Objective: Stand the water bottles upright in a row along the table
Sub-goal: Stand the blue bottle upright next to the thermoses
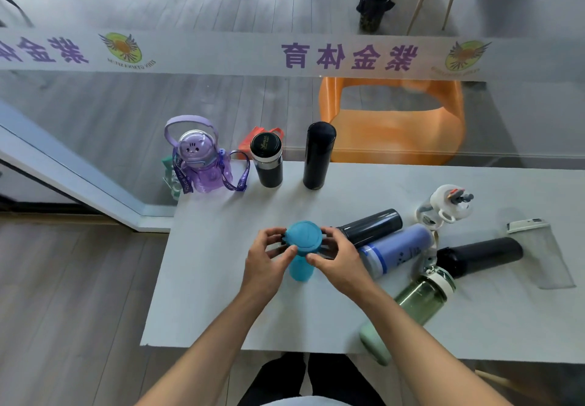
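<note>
Both hands grip a teal bottle point(303, 241) by its lid, upright near the table's middle: my left hand point(269, 255) on its left, my right hand point(337, 255) on its right. Along the far edge stand a purple cartoon bottle with straps point(202, 165), a short black flask point(268, 160) and a tall black flask point(318, 155). To the right lie a dark flask point(370, 227), a lavender bottle point(397, 249), a black bottle point(481, 255), a green clear bottle point(424, 295) and a pale mint bottle point(375, 344). A white-lidded clear bottle point(448, 204) stands behind them.
The grey table point(221, 295) ends close to my body and at its left. A clear bottle with a white cap point(541, 247) lies at the far right. Behind the glass wall sit an orange chair point(392, 120) and a black bin point(373, 10).
</note>
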`<state>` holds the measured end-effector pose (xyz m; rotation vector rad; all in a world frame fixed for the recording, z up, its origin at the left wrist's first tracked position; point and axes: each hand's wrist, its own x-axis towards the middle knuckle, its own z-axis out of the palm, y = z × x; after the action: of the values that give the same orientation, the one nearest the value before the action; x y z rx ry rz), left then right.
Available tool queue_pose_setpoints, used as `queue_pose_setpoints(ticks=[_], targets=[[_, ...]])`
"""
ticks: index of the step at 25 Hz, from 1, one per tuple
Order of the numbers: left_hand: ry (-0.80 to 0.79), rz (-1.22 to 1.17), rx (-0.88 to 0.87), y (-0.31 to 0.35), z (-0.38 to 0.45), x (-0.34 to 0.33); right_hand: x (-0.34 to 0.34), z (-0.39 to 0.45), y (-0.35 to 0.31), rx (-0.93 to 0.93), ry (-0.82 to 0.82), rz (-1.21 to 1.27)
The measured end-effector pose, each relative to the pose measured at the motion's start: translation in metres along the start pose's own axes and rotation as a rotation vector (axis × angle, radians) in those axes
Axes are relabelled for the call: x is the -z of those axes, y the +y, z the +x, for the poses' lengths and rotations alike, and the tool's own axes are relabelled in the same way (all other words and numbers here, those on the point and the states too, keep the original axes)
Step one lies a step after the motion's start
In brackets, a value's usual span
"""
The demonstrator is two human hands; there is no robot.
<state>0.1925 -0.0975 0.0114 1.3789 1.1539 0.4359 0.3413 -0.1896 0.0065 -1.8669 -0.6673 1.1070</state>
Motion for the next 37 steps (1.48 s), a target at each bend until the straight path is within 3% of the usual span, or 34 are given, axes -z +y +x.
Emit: queue_pose_setpoints(ticks=[8, 16, 24, 37], targets=[[0.038, -0.016, 0.004, 0.008, -0.010, -0.002, 0.006, 0.001, -0.015, 0.064, 0.027, 0.090], [0.009, -0.009, -0.126, 0.075, 0.036, -0.068, 0.096, 0.053, -0.047, 0.137, 0.157, 0.174], [-0.043, -0.072, 0.050, 0.115, 0.119, -0.154, 0.169, 0.137, -0.041, -0.006, 0.234, 0.099], [0.007, -0.130, 0.114, 0.117, 0.146, -0.171, 0.177, 0.183, -0.043, -0.008, 0.152, -0.030]])
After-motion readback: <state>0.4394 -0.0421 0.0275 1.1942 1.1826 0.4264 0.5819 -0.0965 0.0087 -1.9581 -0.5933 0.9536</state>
